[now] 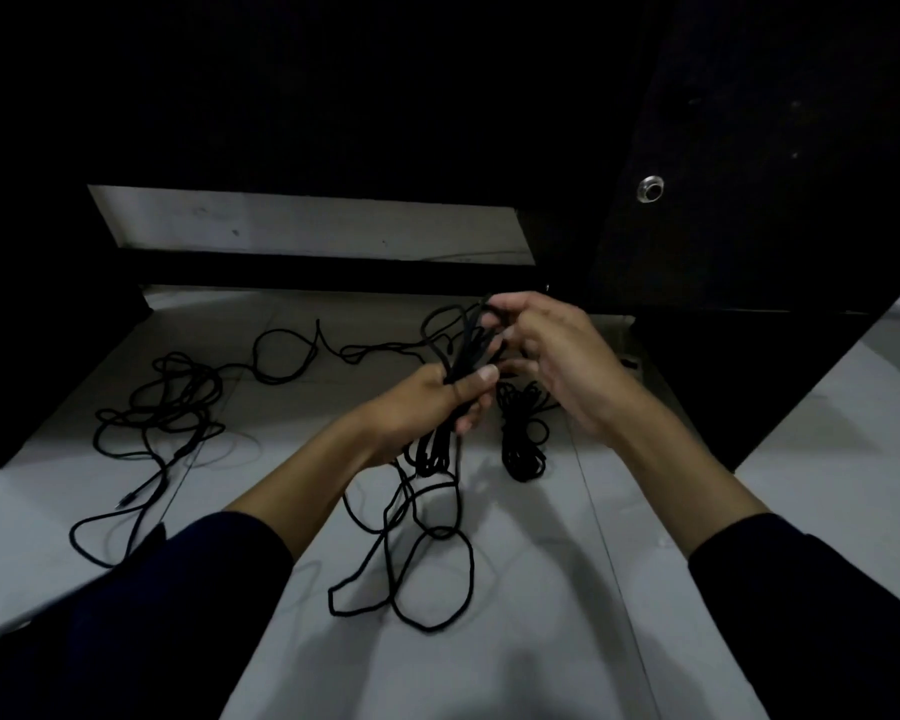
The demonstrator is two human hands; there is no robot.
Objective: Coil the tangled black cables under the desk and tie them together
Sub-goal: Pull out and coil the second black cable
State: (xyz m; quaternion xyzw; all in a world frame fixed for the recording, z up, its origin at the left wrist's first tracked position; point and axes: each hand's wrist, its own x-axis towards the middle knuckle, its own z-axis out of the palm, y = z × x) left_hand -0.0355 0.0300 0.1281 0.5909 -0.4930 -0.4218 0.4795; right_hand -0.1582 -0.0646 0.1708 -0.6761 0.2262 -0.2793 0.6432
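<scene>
Head view, operator: Report the hands.

Observer: Left hand (427,402) is closed around a bundle (466,350) of black cable loops, thumb pressed across the strands. Right hand (557,356) is at the top of the same bundle, fingers curled and pinching the upper loops.

Operator: Where is the bundle?

Observer: Held above the floor (567,589), in front of the dark desk panel (749,148). Loose strands (411,553) hang from below the left hand and lie in wide loops on the floor between the two forearms.

Operator: Other cables?

Observer: A coil (523,439) lies on the floor just right of the left hand, below the right hand; whether it is tied cannot be told. A tangle (167,402) lies at the floor's left side, near the dark desk leg (48,356). One strand (292,350) runs from the tangle toward the bundle. A plug (126,498) shows at the tangle's near end.

Operator: Anything on the desk panel?

Observer: A round metal fitting (651,189). Both sleeves (204,589) are dark.
</scene>
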